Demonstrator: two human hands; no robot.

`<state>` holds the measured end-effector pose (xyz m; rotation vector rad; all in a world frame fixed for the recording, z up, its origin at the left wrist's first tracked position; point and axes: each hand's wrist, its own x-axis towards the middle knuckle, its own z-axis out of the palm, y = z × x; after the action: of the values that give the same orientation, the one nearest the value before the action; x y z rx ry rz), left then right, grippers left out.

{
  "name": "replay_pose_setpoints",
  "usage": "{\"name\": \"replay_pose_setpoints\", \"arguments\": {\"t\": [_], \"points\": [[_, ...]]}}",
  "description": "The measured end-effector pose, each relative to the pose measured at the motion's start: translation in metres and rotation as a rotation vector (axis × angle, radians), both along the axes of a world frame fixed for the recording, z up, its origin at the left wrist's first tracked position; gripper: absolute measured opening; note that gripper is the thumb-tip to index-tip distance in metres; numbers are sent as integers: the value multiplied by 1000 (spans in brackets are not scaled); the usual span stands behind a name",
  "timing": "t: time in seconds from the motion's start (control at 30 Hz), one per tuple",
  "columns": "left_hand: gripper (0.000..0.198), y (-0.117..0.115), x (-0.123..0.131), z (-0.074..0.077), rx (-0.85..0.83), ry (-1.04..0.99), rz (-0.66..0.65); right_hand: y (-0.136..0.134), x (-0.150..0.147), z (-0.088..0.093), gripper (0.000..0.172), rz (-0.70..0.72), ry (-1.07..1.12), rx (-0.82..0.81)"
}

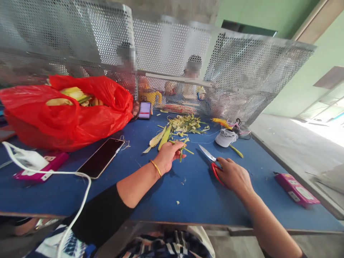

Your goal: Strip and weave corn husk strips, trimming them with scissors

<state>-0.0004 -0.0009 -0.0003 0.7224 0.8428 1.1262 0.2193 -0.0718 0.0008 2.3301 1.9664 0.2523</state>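
My left hand (169, 154), with a gold bangle at the wrist, pinches a small bundle of green husk strips (182, 152) over the blue table. The ends of the strips stick out past the fingertips. To the right, my right hand (233, 175) is closed around the red handles of a pair of scissors (208, 154). Their blades point up and left, toward the strips. Just beyond my left hand lie long pale-green husk leaves (165, 138) and a loose pile of cut husk pieces (188, 123).
A red plastic bag (88, 125) of husks stands at the left, near a dark phone (102, 157) and a pink power strip (41, 168). White thread (226, 138) lies right of the pile. A pink box (297, 190) sits far right. A perforated metal screen (172, 46) closes off the back.
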Motion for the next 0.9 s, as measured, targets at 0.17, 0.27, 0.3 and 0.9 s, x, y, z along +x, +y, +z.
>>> {"name": "replay_pose_setpoints", "arguments": {"t": [0.17,0.27,0.3,0.9], "points": [[12,0,0,1,21,-9,-4,14,-11,21,23,57,-76,-148],[14,0,-1,2,23,-21,23,17,-25,30,28,89,15,-114],[14,1,-1,2,24,-28,33,16,-29,31,29,96,23,-97],[11,3,-3,2,21,-129,67,-5,32,-27,49,100,366,182]]}}
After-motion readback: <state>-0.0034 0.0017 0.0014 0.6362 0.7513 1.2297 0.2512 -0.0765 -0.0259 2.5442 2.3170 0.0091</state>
